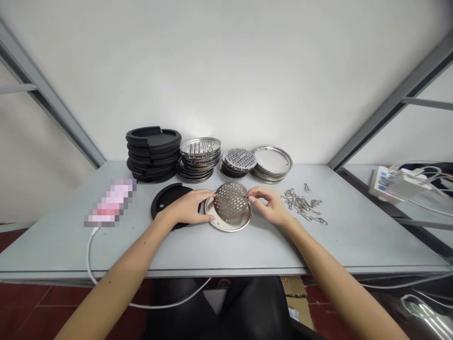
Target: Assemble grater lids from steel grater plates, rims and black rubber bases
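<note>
A round perforated metal grater disc [230, 197] is tilted over a shallow silver metal dish [229, 226] near the front middle of the table. My right hand [269, 205] pinches the disc's right edge between thumb and index finger. On the other side, my left hand [187, 207] curves round the left edge, its thumb on the dish rim and its index fingertip against the disc. Partly under my left hand lies a black round holder [166, 196] with a small hole in it.
Along the wall stand stacked black holders [154, 151], ringed grater plates [200, 156], loose grater discs [239, 159] and shallow metal dishes [272, 160]. Small metal clips [300, 204] are scattered at right. A blurred-out pink phone-like object [111, 203] with a white cable [89, 255] is at left.
</note>
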`<state>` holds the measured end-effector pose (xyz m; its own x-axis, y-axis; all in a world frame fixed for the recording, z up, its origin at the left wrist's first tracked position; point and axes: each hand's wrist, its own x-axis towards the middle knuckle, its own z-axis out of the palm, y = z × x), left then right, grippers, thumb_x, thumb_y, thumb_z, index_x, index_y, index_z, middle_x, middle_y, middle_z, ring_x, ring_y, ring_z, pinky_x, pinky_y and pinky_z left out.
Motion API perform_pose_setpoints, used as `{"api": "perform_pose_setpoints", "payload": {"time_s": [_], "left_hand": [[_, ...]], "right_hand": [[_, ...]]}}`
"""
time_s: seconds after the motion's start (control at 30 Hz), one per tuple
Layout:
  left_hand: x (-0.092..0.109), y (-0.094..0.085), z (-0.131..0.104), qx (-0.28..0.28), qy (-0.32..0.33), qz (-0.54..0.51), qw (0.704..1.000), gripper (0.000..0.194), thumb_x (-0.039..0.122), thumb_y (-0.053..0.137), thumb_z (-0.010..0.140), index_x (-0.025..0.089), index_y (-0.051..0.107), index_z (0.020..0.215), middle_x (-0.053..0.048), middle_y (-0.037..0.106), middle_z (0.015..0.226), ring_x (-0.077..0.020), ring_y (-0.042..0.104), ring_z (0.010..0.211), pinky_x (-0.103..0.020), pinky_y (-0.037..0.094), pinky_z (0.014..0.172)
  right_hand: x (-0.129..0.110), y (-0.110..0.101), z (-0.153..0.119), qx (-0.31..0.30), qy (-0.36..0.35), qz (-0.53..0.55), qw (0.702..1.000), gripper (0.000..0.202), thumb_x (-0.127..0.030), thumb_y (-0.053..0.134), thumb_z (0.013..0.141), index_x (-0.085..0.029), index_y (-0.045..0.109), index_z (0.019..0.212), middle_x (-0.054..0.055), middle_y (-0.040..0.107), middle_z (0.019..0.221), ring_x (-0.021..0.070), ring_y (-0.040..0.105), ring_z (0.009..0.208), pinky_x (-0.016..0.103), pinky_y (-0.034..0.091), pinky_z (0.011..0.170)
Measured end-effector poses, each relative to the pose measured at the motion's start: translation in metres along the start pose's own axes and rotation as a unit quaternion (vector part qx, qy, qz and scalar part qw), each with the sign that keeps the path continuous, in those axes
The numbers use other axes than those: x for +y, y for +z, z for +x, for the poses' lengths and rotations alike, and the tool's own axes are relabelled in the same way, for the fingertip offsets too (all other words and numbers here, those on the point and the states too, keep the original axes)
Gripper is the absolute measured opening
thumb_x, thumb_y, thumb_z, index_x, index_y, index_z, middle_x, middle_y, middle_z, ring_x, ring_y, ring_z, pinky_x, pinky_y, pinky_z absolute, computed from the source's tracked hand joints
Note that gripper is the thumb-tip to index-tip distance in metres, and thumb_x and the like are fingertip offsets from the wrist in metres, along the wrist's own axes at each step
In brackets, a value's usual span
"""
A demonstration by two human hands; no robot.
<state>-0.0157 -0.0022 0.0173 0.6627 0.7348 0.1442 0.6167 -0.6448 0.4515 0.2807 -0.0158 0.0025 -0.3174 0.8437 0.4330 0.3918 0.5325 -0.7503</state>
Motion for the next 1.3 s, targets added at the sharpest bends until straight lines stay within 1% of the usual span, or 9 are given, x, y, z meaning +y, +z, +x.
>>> {"api": "perform_pose_setpoints", "payload": {"time_s": [0.17,0.3,0.4,0.6,0.77,0.9,1.0,1.13,1.3], "left_hand": [[0.005,-0.004,0.001,-0.005,0.005,-0.012,1.0,0.079,0.042,0.073,0.073,0.021,0.042,0.142,-0.01,0.051,0.143,-0.0301,0.051,0.128,-0.042,0.04,0.109],[0.004,-0.004,0.0,0.0,-0.006,-0.015,1.0,0.083,0.046,0.074,0.072,0.02,0.039,0.143,-0.012,0.05,0.143,-0.0326,0.05,0.129,-0.042,0.041,0.108],[0.0,-0.001,-0.001,0.009,-0.023,-0.01,1.0,0.085,0.053,0.073,0.072,0.019,0.04,0.142,-0.014,0.048,0.145,-0.034,0.046,0.132,-0.044,0.04,0.109],[-0.004,0.007,0.004,0.039,-0.019,-0.012,0.999,0.048,0.053,0.059,0.086,0.018,0.062,0.119,-0.013,0.055,0.137,-0.0287,0.049,0.129,-0.043,0.038,0.11],[0.002,0.002,0.007,0.065,0.001,-0.061,0.996,0.029,0.043,0.055,0.09,0.019,0.066,0.102,-0.009,0.063,0.123,-0.0242,0.059,0.113,-0.038,0.044,0.101],[0.006,-0.001,0.007,0.074,0.007,-0.096,0.993,0.025,0.04,0.057,0.089,0.02,0.066,0.102,-0.006,0.066,0.111,-0.0224,0.062,0.104,-0.036,0.047,0.096],[0.006,0.001,0.007,0.084,-0.002,-0.095,0.992,0.023,0.038,0.057,0.088,0.019,0.065,0.098,-0.006,0.067,0.107,-0.022,0.062,0.1,-0.036,0.047,0.095],[0.003,0.003,0.008,0.084,-0.012,-0.075,0.994,0.022,0.036,0.056,0.088,0.019,0.064,0.099,-0.006,0.067,0.106,-0.0223,0.062,0.1,-0.036,0.047,0.094],[0.002,0.004,0.008,0.07,-0.006,-0.045,0.997,0.025,0.035,0.057,0.088,0.02,0.066,0.105,-0.008,0.066,0.114,-0.0231,0.062,0.104,-0.037,0.047,0.096]], "right_hand": [[0.003,0.002,0.006,0.018,0.112,0.116,0.987,0.023,-0.041,0.066,0.081,-0.018,0.063,0.082,0.003,0.068,0.073,0.0156,0.062,0.066,0.029,0.048,0.065],[0.009,0.002,0.008,-0.007,0.164,0.189,0.968,0.036,-0.037,0.072,0.075,-0.018,0.057,0.101,0.001,0.07,0.073,0.0132,0.06,0.062,0.027,0.048,0.064],[0.013,0.001,0.008,-0.033,0.184,0.174,0.967,0.052,-0.034,0.072,0.075,-0.018,0.051,0.12,-0.001,0.07,0.071,0.0129,0.059,0.06,0.028,0.048,0.062],[0.019,0.006,0.008,-0.048,0.168,0.076,0.982,0.033,-0.037,0.064,0.082,-0.016,0.065,0.107,0.006,0.076,0.086,0.0185,0.067,0.072,0.034,0.051,0.072],[0.017,0.01,0.01,-0.039,0.122,0.034,0.991,0.029,-0.036,0.063,0.083,-0.016,0.068,0.104,0.009,0.076,0.095,0.0204,0.068,0.079,0.032,0.051,0.07],[0.017,0.015,0.01,-0.044,0.11,-0.011,0.993,0.028,-0.034,0.06,0.084,-0.016,0.069,0.104,0.007,0.075,0.092,0.0147,0.06,0.063,0.03,0.049,0.061],[0.019,0.018,0.008,-0.018,0.093,-0.055,0.994,0.031,-0.03,0.061,0.081,-0.017,0.065,0.11,0.007,0.071,0.098,0.0116,0.053,0.058,0.03,0.049,0.06],[0.018,0.016,0.006,0.012,0.067,-0.072,0.995,0.04,-0.028,0.06,0.082,-0.019,0.058,0.121,0.008,0.066,0.106,0.0113,0.052,0.059,0.031,0.052,0.062],[0.013,0.008,0.005,0.004,0.072,-0.091,0.993,0.026,-0.031,0.057,0.086,-0.02,0.064,0.109,0.008,0.068,0.11,0.0163,0.061,0.074,0.032,0.052,0.067]]}}
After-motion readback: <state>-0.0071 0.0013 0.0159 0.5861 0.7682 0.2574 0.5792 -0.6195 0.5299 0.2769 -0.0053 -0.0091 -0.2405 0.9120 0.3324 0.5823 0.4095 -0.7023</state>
